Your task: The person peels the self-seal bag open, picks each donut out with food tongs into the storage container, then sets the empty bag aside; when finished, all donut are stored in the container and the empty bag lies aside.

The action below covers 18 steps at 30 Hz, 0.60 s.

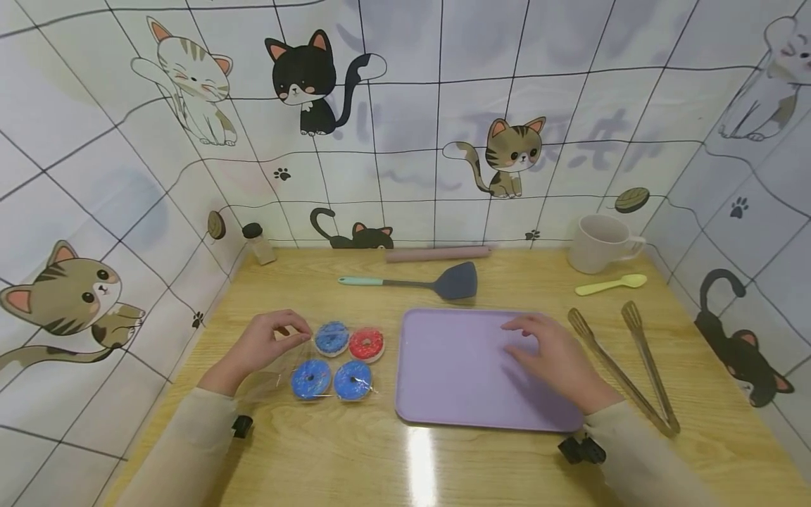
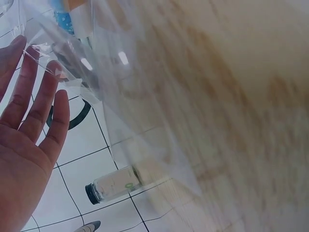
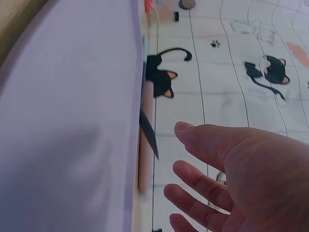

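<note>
Four small donuts, three blue-iced (image 1: 332, 338) and one red-iced (image 1: 366, 344), lie in a clear plastic bag (image 1: 279, 377) on the wooden table left of a purple tray (image 1: 456, 366). My left hand (image 1: 288, 329) pinches the bag's far edge beside the donuts. In the left wrist view the film (image 2: 120, 87) stretches up from the fingertips (image 2: 48, 72) of my left hand (image 2: 34, 111). My right hand (image 1: 526, 338) rests with relaxed fingers on the right part of the tray and holds nothing. The right wrist view shows my right hand (image 3: 203, 174) spread next to the tray (image 3: 67, 121).
Behind the tray lie a grey spatula (image 1: 443, 283) and a pink rolling pin (image 1: 437, 253). Wooden tongs (image 1: 633, 366) lie right of the tray. A white mug (image 1: 598, 243) and a yellow spoon (image 1: 611, 284) sit at the back right. A small bottle (image 1: 258, 243) stands at the back left.
</note>
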Each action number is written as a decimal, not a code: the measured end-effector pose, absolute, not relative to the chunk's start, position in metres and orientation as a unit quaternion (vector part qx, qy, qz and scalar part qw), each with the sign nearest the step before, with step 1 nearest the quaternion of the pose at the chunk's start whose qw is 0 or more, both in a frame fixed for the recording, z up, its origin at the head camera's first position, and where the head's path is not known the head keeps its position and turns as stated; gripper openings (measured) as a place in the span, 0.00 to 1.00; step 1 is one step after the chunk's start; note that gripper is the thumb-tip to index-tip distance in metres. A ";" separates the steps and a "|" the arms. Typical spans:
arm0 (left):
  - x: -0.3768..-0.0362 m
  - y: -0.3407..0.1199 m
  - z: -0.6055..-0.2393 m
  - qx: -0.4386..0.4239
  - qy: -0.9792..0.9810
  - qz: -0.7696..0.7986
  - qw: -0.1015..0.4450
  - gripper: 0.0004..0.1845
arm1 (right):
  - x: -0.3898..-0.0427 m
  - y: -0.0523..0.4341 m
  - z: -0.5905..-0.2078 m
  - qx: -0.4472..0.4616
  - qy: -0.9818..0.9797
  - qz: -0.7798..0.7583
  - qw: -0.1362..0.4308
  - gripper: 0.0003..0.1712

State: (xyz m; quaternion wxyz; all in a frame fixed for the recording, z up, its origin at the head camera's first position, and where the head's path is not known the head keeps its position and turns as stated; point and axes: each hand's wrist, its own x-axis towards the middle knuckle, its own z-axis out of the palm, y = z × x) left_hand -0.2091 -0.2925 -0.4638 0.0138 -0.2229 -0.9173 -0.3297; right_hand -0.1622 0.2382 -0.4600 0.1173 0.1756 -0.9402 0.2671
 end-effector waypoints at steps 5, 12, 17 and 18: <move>-0.208 -0.292 -0.463 -0.225 -0.917 -0.328 0.013 0.03 | -0.154 0.270 -0.451 0.150 -0.946 0.260 0.124 0.21; -0.207 -0.291 -0.463 -0.221 -0.919 -0.325 0.011 0.03 | -0.145 0.317 -0.449 0.101 -0.962 0.224 0.119 0.26; -0.207 -0.291 -0.462 -0.217 -0.920 -0.325 0.010 0.03 | -0.140 0.347 -0.456 0.080 -0.969 0.203 0.115 0.31; -0.207 -0.291 -0.462 -0.217 -0.921 -0.323 0.011 0.03 | -0.139 0.352 -0.458 0.079 -0.969 0.201 0.116 0.32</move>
